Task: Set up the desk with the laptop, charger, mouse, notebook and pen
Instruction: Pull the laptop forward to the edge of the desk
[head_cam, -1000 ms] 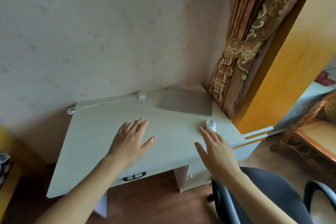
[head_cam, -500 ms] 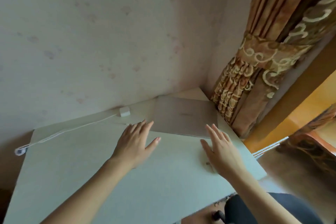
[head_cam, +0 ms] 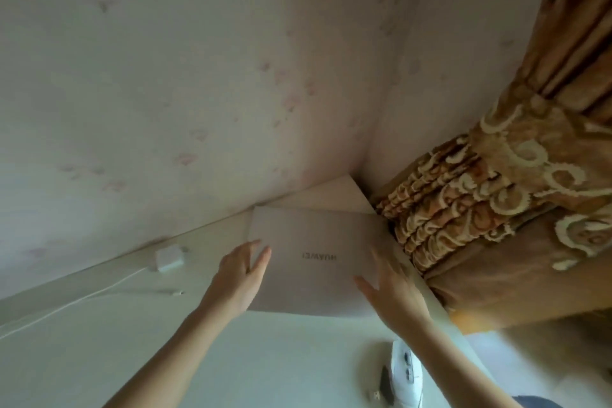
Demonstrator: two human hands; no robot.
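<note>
A closed silver laptop (head_cam: 318,242) lies flat at the back right of the pale desk (head_cam: 231,361), its logo upside down to me. My left hand (head_cam: 238,278) rests with spread fingers on the laptop's left edge. My right hand (head_cam: 394,295) lies flat over its right front part, thumb on the lid. Neither hand is closed around it. A white charger brick (head_cam: 169,258) sits by the wall left of the laptop, its cable (head_cam: 66,305) trailing left. A white mouse (head_cam: 405,374) lies near the desk's right edge, partly under my right forearm. No notebook or pen is in view.
A patterned wall (head_cam: 198,76) backs the desk. A brown and gold tied curtain (head_cam: 496,225) hangs right beside the laptop's right edge. A dark chair (head_cam: 536,402) shows at the bottom right corner.
My head has moved closer and both hands have reached forward from the bare desk surface onto the laptop. The laptop, charger and mouse have stayed in place.
</note>
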